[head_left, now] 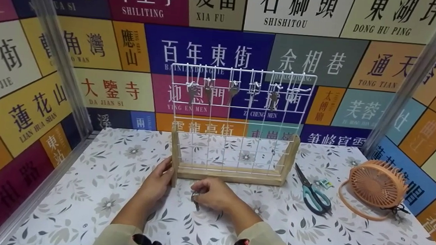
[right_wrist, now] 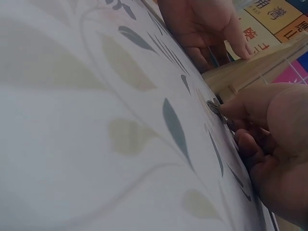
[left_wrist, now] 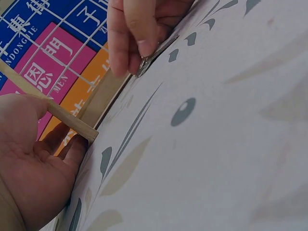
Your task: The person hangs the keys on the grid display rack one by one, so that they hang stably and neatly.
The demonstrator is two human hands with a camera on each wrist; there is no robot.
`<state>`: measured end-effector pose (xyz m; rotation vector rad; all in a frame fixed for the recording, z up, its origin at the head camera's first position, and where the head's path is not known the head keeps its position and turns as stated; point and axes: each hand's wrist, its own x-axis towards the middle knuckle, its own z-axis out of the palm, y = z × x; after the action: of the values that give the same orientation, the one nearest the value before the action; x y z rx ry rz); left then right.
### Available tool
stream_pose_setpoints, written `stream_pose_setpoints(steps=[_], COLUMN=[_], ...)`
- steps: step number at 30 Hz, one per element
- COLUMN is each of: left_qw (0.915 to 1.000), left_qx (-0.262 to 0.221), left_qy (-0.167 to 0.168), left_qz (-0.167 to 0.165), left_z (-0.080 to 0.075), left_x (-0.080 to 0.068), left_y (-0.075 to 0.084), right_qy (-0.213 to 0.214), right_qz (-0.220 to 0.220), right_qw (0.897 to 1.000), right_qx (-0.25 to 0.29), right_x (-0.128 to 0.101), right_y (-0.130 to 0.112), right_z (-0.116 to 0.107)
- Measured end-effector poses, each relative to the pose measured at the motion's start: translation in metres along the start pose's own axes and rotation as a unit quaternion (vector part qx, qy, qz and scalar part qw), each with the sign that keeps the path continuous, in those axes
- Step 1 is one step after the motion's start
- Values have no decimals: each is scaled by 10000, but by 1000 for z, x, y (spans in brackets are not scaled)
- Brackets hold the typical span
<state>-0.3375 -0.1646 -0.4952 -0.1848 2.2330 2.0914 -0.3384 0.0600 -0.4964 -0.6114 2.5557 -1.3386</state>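
A white wire grid rack (head_left: pixel 238 107) stands upright in a wooden base (head_left: pixel 229 176) on the table. Several keys, such as a silver key (head_left: pixel 233 92), hang from its upper wires by white ties. My left hand (head_left: pixel 159 178) holds the left wooden upright (left_wrist: pixel 72 120) near its foot, thumb on one side and fingers behind. In front of the base, my right hand (head_left: pixel 216 194) pinches a small metal key (head_left: pixel 196 202) just at the tabletop. The right wrist view shows the key's end (right_wrist: pixel 214 107) at the thumb tip; the rest is hidden by the fingers.
Scissors with teal handles (head_left: pixel 315 199) lie right of the rack, beside a small green-and-white packet (head_left: pixel 324 183). Farther right stands an orange fan (head_left: pixel 378 184). A floral cloth (head_left: pixel 110 203) covers the table, and walls with printed signs (head_left: pixel 208 51) enclose it.
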Motion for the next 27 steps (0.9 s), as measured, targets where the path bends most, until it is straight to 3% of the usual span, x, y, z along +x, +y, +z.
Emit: stream_pose_setpoints(steps=[7,15,20,27], left_qw=[9999,9997,9998,9999], left_qx=[8,183,99,148], left_qy=[29,6,-33,42], left_qz=[-160,142,163,-64], left_z=[0,-2,-1,-1], left_x=[1,2,2,0], left_y=[-1,-5,-5,-1], right_qy=[32,202,367,417], right_qz=[-98,164,278,261], right_qw=[9999,9994,9978,9952], right_qx=[-98,248,476,841], right_x=[1,2,1,-4], right_y=[0,2,4,-11], right_z=[0,0,-2,-23])
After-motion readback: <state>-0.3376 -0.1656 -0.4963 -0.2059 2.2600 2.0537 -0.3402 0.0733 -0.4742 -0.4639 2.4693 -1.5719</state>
